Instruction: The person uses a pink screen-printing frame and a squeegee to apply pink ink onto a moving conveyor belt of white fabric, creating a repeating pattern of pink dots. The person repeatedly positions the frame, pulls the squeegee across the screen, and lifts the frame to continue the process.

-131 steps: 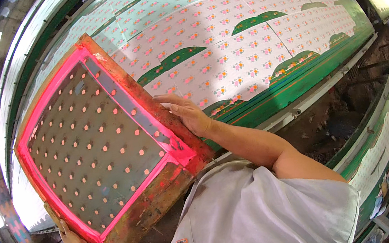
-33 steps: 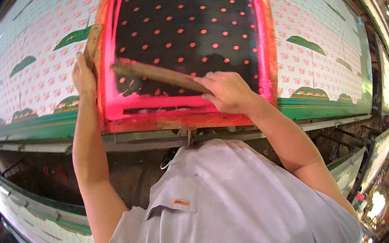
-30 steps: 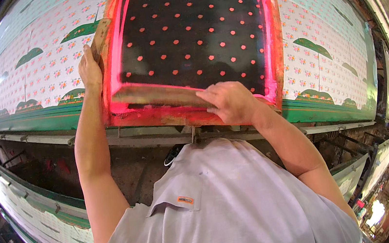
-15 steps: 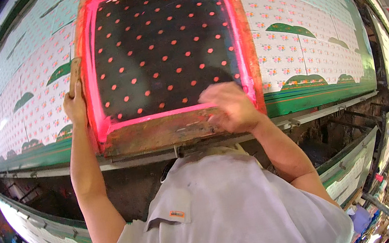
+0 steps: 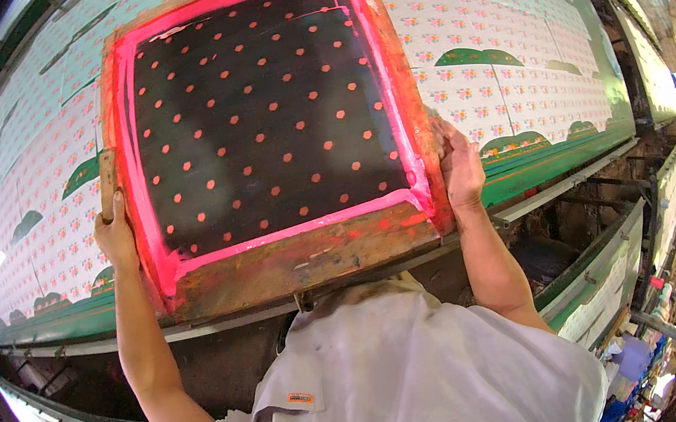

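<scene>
A large wooden screen-printing frame [image 5: 303,267] is in front of me, slightly tilted, with its lower bar close to my shirt. Its dark mesh [image 5: 253,120] carries rows of small orange-pink dots, and bright pink ink [image 5: 289,232] borders the mesh. My left hand [image 5: 116,240] is closed at the frame's left side, around the lower end of a short wooden handle [image 5: 107,177]. At the right side, my right hand [image 5: 462,169] grips the outer edge; some of its fingertips are hidden by the frame.
Under and beyond the frame runs a long printing table with white and pale-blue flower-patterned fabric [image 5: 459,24]. Green humps and a green band [image 5: 552,153] mark its near side. A metal rail [image 5: 565,181] follows the near edge. More tables [image 5: 601,266] stand behind me.
My right hand has gone from the frame's lower right corner to its right edge and taken hold. The frame has shifted left and nearer to me, turning slightly, with my left hand still on it.
</scene>
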{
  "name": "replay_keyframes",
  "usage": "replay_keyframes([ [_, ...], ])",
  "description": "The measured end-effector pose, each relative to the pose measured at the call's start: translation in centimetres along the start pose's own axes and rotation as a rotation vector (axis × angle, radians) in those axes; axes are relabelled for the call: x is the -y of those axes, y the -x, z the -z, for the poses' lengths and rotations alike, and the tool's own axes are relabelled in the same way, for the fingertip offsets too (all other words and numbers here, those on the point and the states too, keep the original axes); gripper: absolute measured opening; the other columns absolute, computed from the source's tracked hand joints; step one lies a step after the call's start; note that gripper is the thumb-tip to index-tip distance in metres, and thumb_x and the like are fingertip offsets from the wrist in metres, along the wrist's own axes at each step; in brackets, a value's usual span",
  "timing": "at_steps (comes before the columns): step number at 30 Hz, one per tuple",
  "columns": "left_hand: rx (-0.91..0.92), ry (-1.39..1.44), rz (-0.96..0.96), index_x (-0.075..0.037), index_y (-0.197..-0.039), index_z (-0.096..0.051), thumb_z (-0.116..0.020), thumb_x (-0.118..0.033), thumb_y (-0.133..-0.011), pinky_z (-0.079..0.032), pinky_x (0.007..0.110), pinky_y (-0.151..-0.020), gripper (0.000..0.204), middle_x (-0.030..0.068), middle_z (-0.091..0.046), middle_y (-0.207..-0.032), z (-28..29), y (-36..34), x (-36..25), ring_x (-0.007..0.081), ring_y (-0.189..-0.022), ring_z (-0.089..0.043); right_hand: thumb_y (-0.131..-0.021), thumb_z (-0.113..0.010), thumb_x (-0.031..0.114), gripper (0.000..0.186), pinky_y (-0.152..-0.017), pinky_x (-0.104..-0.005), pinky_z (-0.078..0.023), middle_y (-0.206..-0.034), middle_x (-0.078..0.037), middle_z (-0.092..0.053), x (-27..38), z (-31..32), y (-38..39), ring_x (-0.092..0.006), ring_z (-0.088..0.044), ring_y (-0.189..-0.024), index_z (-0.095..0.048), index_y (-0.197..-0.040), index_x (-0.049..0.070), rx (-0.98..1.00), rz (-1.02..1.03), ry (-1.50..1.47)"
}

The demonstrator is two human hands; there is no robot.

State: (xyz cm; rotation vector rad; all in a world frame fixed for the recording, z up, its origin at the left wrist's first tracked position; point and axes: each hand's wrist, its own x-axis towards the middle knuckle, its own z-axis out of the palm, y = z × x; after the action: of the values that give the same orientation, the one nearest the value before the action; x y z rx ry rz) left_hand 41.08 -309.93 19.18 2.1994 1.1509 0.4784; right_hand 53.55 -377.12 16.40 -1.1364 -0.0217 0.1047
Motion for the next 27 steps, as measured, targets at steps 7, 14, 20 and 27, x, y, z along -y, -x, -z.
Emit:
replay_keyframes([
  [7, 0.144, 0.02, -0.011, 0.007, -0.094, -0.073, -0.082, -0.061, -0.097, -0.057, 0.039, -0.075, 0.069, 0.0145, -0.077, -0.092, -0.9, -1.8, 2.4, 0.0207, -0.082, -0.069, -0.119, -0.038, 0.054, 0.072, -0.126, -0.0443, -0.04, -0.156, -0.019, -0.061, 3.3, -0.9, -0.4, -0.0305, -0.057, -0.143, -0.057, -0.154, -0.007, -0.009, -0.015, -0.043],
  [14, 0.267, 0.395, 0.099, 0.008, -0.117, -0.073, -0.085, -0.048, -0.099, -0.063, 0.038, -0.077, 0.06, 0.015, -0.079, -0.104, 0.8, -0.9, -1.0, 0.0228, -0.085, -0.075, -0.109, -0.052, 0.065, 0.085, -0.115, -0.0449, -0.05, -0.154, -0.022, -0.061, 9.3, -1.9, -0.6, -0.0303, -0.063, -0.135, -0.05, -0.16, -0.002, 0.125, -0.155, -0.219],
  [20, 0.232, 0.41, 0.094, 0.005, -0.121, -0.074, -0.088, -0.047, -0.097, -0.062, 0.037, -0.083, 0.058, 0.0122, -0.078, -0.11, 6.5, 5.7, -8.7, 0.0208, -0.091, -0.074, -0.107, -0.061, 0.061, 0.081, -0.107, -0.0407, -0.057, -0.142, -0.021, -0.071, 14.9, 0.7, 0.1, -0.0266, -0.071, -0.124, -0.052, -0.158, -0.002, 0.138, -0.092, -0.2],
  [27, 0.039, 0.358, 0.152, 0.004, -0.127, -0.076, -0.088, -0.041, -0.097, -0.061, 0.037, -0.085, 0.055, 0.0109, -0.078, -0.113, 10.6, 19.3, -12.7, 0.0203, -0.093, -0.074, -0.115, -0.054, 0.051, 0.071, -0.121, -0.0403, -0.046, -0.154, -0.018, -0.064, 21.5, 10.8, 3.3, -0.025, -0.062, -0.139, -0.058, -0.155, -0.007, 0.324, 0.129, 0.405],
])
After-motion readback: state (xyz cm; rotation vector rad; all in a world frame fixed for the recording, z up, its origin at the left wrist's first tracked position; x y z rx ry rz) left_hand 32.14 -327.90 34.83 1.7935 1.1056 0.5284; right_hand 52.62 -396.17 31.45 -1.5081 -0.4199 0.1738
